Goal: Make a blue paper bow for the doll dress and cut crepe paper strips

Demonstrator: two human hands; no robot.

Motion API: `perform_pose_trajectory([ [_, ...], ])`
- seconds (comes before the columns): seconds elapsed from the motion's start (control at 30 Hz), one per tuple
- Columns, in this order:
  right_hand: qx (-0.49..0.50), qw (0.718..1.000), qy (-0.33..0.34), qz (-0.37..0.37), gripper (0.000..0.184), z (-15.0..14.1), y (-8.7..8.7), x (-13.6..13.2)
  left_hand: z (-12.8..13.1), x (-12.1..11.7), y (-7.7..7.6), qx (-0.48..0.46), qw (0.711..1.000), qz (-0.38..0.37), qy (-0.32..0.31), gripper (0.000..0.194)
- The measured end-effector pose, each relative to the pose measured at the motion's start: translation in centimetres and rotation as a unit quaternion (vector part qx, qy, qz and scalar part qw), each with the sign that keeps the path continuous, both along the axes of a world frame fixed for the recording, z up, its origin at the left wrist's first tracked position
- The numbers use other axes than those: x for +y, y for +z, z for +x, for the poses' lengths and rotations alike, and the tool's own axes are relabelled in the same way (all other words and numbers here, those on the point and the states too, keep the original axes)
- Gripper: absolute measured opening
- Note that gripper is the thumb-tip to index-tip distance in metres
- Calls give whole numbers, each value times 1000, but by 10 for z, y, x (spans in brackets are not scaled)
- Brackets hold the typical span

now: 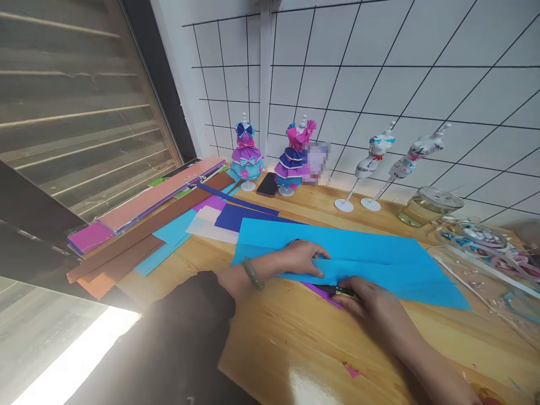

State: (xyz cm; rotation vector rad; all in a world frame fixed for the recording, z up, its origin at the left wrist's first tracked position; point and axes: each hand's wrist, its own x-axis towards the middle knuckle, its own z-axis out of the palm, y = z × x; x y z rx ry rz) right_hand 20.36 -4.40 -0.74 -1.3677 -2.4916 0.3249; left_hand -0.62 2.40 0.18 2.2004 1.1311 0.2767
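Observation:
A large bright blue sheet of crepe paper lies across the wooden table in front of me, with a crease running along its length. My left hand rests on its near part, thumb and fingers apart, pressing the paper down. Close to the sheet's near edge, my right hand is closed around dark scissors with a yellow marking. Their dark end points left at the paper's edge; most of the handle is hidden in my fingers. A strip of purple paper shows beneath.
Colored paper sheets and brown strips lie at the left. Two dressed mini mannequins and a phone stand or lie at the back. Two bare mannequin stands, a glass cup and a scrap-filled clear container are at right.

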Motion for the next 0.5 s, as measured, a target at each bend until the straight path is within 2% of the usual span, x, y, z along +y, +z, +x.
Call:
perform_pose_trajectory([
  [0.17, 8, 1000, -4, -7, 32, 2, -2, -2, -7, -1, 8, -18, 1000, -16, -16, 58],
  [0.33, 14, 1000, -11, -23, 32, 3, -4, -4, -31, -7, 23, 0, 999, -10, -46, 54],
  [0.5, 16, 999, -22, -32, 32, 1, -4, -5, -50, -12, 16, 10, 999, 26, -29, 49],
])
